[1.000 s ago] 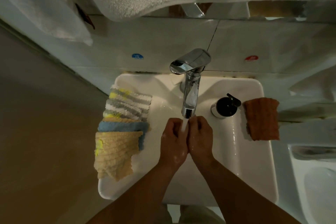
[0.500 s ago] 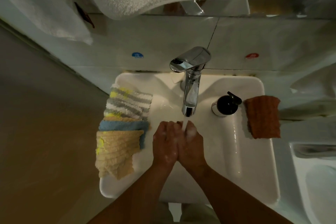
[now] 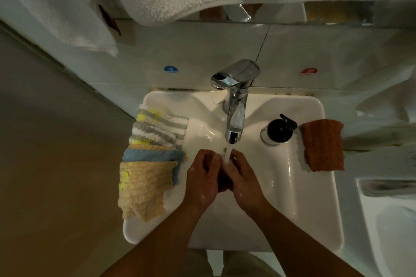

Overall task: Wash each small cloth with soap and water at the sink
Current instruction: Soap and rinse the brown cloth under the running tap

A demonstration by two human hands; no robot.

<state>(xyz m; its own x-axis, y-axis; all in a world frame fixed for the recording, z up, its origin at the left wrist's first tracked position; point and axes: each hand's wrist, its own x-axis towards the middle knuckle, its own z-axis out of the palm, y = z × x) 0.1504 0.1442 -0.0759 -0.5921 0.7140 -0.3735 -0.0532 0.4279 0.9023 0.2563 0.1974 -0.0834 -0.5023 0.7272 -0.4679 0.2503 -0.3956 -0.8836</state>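
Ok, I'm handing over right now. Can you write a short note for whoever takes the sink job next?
Hands: left hand and right hand side by side under the faucet, water running, fingers curled. A dark patch shows between them; cloth or shadow, cannot tell.
Cloths: striped cloth, blue cloth and beige cloth overlap on the sink left rim. Orange cloth lies on the right rim by the soap dispenser.
Done: perhaps the orange one.
Left: probably the left three.

Cloth colours by chrome tap point(image 3: 235, 105)
L of tap: grey/white/yellow striped cloth point(image 3: 159, 127), blue cloth point(image 3: 153, 155), beige cloth point(image 3: 144, 189) w/ yellow patch. R: rust-orange cloth point(image 3: 323, 147).
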